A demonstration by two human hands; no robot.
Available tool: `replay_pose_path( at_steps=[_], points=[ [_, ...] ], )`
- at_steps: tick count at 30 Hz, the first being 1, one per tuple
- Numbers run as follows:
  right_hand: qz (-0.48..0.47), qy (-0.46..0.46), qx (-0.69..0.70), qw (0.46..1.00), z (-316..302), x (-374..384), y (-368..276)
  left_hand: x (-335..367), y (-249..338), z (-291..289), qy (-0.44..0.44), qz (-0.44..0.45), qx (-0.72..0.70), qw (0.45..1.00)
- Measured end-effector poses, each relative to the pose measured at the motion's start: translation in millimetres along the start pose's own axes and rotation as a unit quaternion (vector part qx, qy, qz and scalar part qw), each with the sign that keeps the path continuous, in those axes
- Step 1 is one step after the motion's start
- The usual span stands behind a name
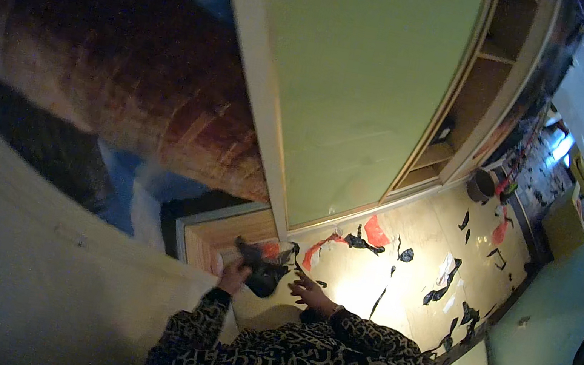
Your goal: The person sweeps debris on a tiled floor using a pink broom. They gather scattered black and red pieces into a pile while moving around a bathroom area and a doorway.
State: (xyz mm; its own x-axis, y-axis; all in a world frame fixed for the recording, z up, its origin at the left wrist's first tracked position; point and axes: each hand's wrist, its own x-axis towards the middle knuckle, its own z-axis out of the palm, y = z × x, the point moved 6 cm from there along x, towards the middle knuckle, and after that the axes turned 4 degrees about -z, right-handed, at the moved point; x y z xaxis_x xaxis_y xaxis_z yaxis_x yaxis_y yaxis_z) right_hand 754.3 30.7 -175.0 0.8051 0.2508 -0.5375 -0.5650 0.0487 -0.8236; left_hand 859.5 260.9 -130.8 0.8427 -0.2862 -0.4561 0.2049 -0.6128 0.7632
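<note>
My left hand [234,276] is closed on the edge of a crumpled black sheet [265,277], which looks like thin plastic. The sheet hangs in front of a low wooden ledge [219,234]. Just to its right is my right hand [312,294], fingers apart and pointing toward the sheet, with nothing plainly in it. A thin black strip [297,257] shows beyond those fingertips. A small red scrap [270,249] lies behind the black sheet.
Black scraps [442,283] and red scraps [377,231] litter the brightly lit tiled floor [422,226]. A green sliding panel [359,94] and open wooden shelves [464,110] stand ahead. A dark bucket [482,186] sits near the shelves. A pale wall [79,271] closes in on the left.
</note>
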Motion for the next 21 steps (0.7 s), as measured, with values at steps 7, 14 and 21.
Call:
replay_pose_path(
  at_steps=[7,14,21],
  points=[
    [-0.197,0.194,0.315,0.908,-147,-14,-95,15,206,86,-0.08,0.161,-0.061,0.982],
    [-0.253,0.209,0.303,0.895,-240,9,-138,88,302,101,-0.031,0.263,-0.053,0.963],
    [-0.413,0.197,0.147,0.877,-307,63,-260,134,345,98,0.024,0.149,-0.237,0.96]
  ],
)
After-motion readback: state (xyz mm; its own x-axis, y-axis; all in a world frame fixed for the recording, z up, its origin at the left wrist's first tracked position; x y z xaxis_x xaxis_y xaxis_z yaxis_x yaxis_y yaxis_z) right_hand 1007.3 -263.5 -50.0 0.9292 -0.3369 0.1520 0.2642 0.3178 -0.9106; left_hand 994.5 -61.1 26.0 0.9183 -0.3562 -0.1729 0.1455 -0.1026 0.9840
